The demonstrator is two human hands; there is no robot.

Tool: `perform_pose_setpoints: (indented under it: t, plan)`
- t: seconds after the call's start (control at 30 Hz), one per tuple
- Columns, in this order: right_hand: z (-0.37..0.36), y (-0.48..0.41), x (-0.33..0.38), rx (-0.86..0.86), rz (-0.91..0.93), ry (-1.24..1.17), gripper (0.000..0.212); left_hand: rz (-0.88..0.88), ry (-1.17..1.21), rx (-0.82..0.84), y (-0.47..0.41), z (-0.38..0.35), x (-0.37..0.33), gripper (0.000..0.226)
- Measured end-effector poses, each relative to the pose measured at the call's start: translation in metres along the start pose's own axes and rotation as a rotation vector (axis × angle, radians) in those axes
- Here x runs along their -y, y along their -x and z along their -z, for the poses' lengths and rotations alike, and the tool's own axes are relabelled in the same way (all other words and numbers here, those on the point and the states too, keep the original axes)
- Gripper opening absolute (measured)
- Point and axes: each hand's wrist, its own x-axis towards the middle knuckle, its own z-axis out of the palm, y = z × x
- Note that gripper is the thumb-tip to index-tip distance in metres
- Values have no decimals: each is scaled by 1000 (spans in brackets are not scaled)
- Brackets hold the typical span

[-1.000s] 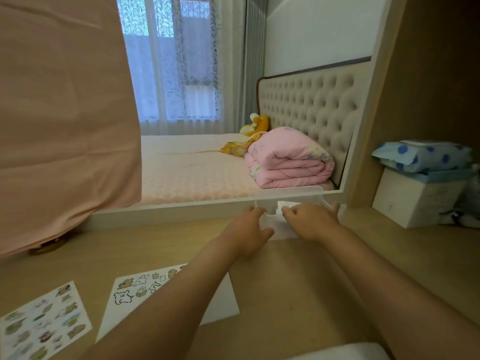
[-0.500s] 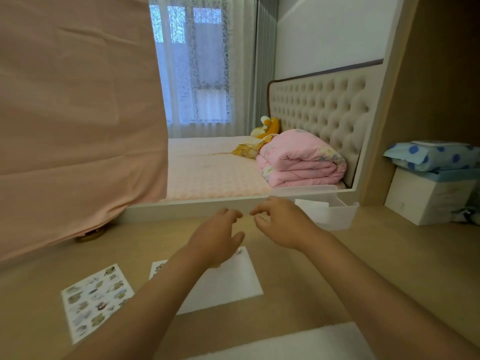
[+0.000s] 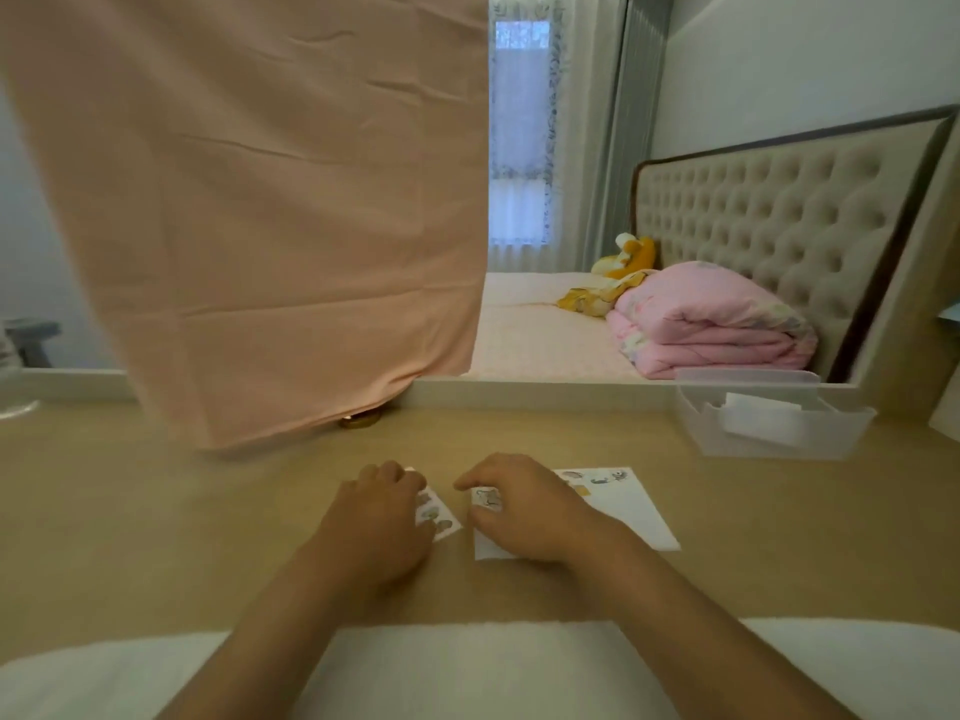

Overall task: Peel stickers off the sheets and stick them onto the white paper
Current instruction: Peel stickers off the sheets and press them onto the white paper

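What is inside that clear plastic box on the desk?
A white, flat object lies tilted inside the box; what it is, and anything beneath it, the frosted wall hides.

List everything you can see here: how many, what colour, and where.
desk: one, light wood, foreground
white paper: one, white, few stickers along its far edge, on the desk
sticker sheet: one, white with small pictures, left of the paper
cloth: one, peach pink, hanging at left
plastic box: one, clear, on the desk at right
bed: one, pale pink, beyond the desk
folded quilt: one, pink, on the bed
plush toy: one, yellow, behind the quilt
headboard: one, beige, tufted, far right
left hand: one, bare, on the sticker sheet
right hand: one, bare, on the white paper
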Motion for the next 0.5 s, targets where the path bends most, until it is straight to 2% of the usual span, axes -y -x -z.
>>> perform_pose_setpoints:
  t: [0.2, 0.37, 0.5]
  plan:
    - [-23, -12, 12, 61, 67, 216, 43, -69, 173, 100, -2, -9, 19, 57]
    - [-21, -18, -1, 53, 31, 199, 41, -92, 301, 66, -20, -4, 26, 65]
    - [-19, -26, -2, 19, 23, 191, 35, -70, 191, 77, -32, -3, 41, 81]
